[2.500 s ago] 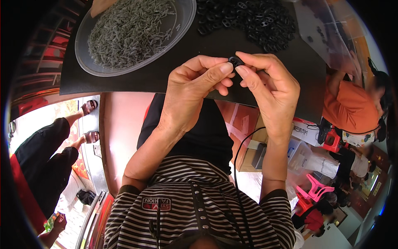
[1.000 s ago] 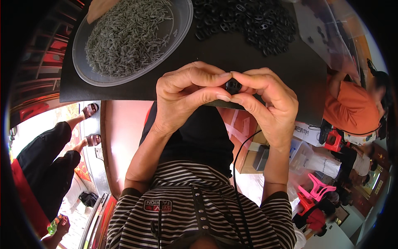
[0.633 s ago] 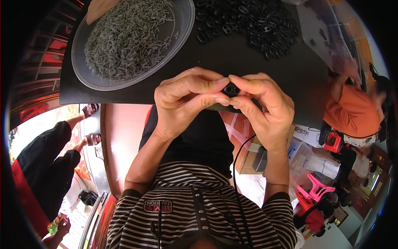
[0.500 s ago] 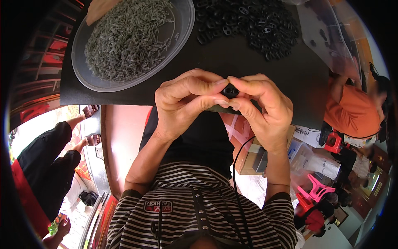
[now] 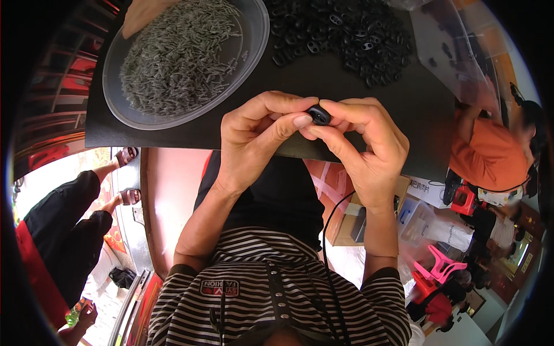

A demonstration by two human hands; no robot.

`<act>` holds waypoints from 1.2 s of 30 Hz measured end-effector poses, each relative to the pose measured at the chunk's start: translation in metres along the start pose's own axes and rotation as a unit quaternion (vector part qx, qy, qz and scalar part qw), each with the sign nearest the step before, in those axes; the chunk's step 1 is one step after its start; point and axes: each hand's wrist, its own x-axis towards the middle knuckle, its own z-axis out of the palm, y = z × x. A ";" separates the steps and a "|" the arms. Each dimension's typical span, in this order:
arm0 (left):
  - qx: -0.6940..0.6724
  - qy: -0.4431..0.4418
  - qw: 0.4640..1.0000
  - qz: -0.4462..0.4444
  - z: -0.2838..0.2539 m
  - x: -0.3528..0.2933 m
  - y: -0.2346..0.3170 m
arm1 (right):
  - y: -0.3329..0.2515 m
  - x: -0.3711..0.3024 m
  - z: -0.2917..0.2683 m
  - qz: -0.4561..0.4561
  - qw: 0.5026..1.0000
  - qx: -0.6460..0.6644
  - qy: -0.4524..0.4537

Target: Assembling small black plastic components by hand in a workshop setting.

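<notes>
Over the near edge of the black table (image 5: 404,127), both my hands pinch one small black plastic cord lock (image 5: 318,115) with an opening in its face. My left hand (image 5: 251,138) has its thumb and forefinger closed on the left side of it. From the other side, the fingertips of my right hand (image 5: 372,135) press its upper right, the right thumb just under it. A heap of small metal springs (image 5: 173,63) fills a clear round tray (image 5: 156,122) beyond my left hand. Many similar black cord lock pieces (image 5: 375,29) lie loose beyond my right hand.
A clear plastic bag (image 5: 456,49) with a few black pieces is at the table's right. A person in orange (image 5: 490,150) sits beyond it. Cardboard and a clear plastic box (image 5: 412,216) stand below at right. Someone in dark trousers (image 5: 63,225) is at left.
The cord lock has turned between my fingers and moved slightly up and left. My right thumb has shifted left beneath it.
</notes>
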 end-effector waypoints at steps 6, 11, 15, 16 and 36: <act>-0.017 -0.007 1.000 -0.002 0.004 0.001 -0.002 | -0.003 0.000 -0.004 0.089 0.995 0.051 -0.001; 0.021 -0.006 1.000 -0.013 0.007 -0.002 0.001 | 0.000 0.016 -0.026 0.137 0.985 0.081 0.062; 0.088 -0.025 0.996 0.001 0.009 -0.004 -0.004 | 0.019 0.052 -0.079 0.055 0.973 -0.082 0.209; 0.122 -0.034 0.992 0.013 0.009 -0.005 -0.005 | 0.024 0.062 -0.094 0.028 0.965 -0.109 0.238; 0.213 -0.042 0.976 0.035 0.015 -0.003 -0.007 | 0.095 0.030 -0.101 0.095 0.969 -0.204 0.106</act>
